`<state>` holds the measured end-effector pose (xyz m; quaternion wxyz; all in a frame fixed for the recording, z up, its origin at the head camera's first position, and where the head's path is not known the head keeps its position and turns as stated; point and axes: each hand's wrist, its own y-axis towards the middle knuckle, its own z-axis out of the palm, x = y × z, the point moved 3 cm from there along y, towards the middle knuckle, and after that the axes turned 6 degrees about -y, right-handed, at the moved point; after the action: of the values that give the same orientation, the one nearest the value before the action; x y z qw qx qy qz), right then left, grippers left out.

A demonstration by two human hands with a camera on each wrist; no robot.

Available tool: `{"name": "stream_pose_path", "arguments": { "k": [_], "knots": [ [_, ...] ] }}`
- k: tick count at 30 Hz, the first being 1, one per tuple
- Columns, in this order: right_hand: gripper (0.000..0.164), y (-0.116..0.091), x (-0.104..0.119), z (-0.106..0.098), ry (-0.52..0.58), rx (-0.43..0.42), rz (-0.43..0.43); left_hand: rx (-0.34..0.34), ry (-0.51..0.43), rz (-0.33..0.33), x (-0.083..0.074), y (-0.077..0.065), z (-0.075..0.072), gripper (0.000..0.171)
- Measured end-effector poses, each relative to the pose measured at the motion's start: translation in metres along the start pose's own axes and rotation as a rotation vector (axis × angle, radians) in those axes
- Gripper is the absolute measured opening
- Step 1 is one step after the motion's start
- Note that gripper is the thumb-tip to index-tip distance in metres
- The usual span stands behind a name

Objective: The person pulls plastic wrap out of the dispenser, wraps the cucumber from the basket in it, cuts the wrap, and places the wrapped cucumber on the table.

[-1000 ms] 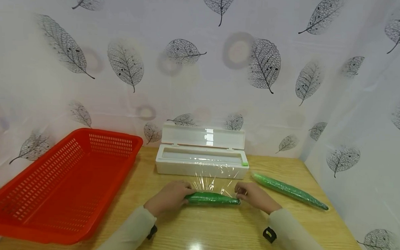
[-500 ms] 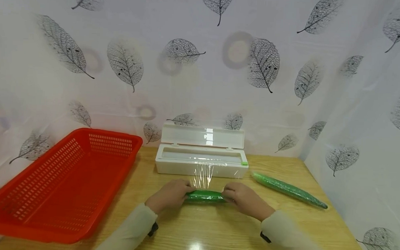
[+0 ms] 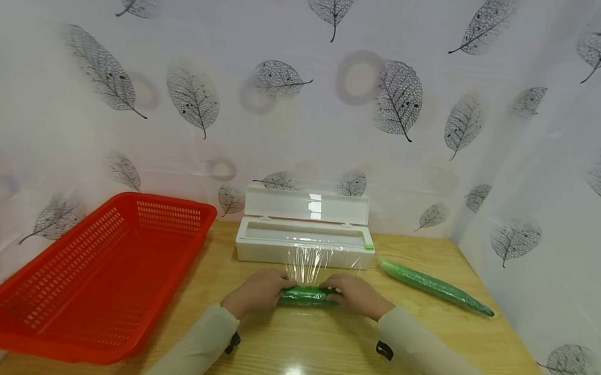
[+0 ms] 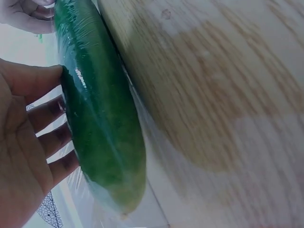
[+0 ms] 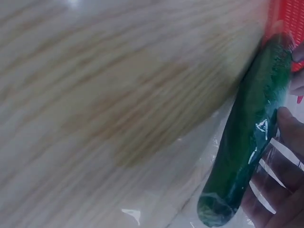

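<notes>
Cucumber (image 3: pixel 304 296) is held crosswise in front of the box (image 3: pixel 253 253), between both hands. Left end is gripped by the left hand (image 3: pixel 261 290), right end by the right hand (image 3: pixel 357 294).

Left fingers: clamped on the cucumber. In the left wrist view its edge is met by the thumb tip; the other fingers are spread apart, their tips partly hidden behind it. Right fingers: same, clamped on, thumb tip pressed to the side, the rest spaced apart behind and seen through film.

Film (image 3: pixel 305 265) is stretched from the box front down to the cucumber, pulled into bright creases. The cucumber's skin is covered by it, glossy and wrinkled in both wrist views. Whether the table (image 3: pixel 344 354) is touched by the cucumber can't be told.

Box lid (image 3: pixel 280 203) is swung open, propped up along the back. A green tab (image 3: pixel 369 247) is seen at the box's right front edge.

Second cucumber (image 3: pixel 436 287), also film-wrapped, is laid slantwise on the table at right, pale end just beside the box corner. Red basket (image 3: pixel 170 219) is set at left, well apart from the hands. Wall behind is covered by a leaf-print sheet (image 3: pixel 327 144).
</notes>
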<state>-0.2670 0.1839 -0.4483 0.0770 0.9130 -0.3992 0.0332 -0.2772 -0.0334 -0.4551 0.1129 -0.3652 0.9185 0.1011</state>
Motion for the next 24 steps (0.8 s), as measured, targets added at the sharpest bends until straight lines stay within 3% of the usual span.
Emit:
{"name": "stream_pose_path", "arguments": {
  "k": [7,9,12,15,17,20,22,24],
  "knots": [
    [0.025,0.003,-0.003,-0.002,0.083,0.035,0.024,-0.055,-0.051,-0.036,0.006,-0.006,-0.002,0.033],
    [0.025,0.004,-0.004,-0.004,0.094,0.049,0.027,-0.117,-0.054,-0.079,0.011,-0.009,-0.006,0.035],
    [0.024,0.006,-0.004,-0.005,0.115,0.071,0.039,-0.284,-0.010,-0.090,0.014,-0.016,-0.015,0.033],
    [0.024,0.007,-0.006,-0.005,0.122,0.092,0.062,-0.451,0.089,0.034,0.008,-0.019,-0.024,0.024],
    [0.024,0.008,-0.007,-0.005,0.125,0.101,0.077,-0.502,0.172,0.163,0.000,-0.020,-0.024,0.020],
    [0.024,0.009,-0.009,-0.005,0.138,0.109,0.088,-0.462,0.278,0.294,-0.011,-0.016,-0.017,0.018],
    [0.023,0.010,-0.009,-0.004,0.147,0.106,0.079,-0.396,0.301,0.304,-0.014,-0.014,-0.010,0.021],
    [0.023,0.011,-0.009,-0.003,0.146,0.096,0.054,-0.327,0.303,0.269,-0.016,-0.011,-0.004,0.026]
  ]
}}
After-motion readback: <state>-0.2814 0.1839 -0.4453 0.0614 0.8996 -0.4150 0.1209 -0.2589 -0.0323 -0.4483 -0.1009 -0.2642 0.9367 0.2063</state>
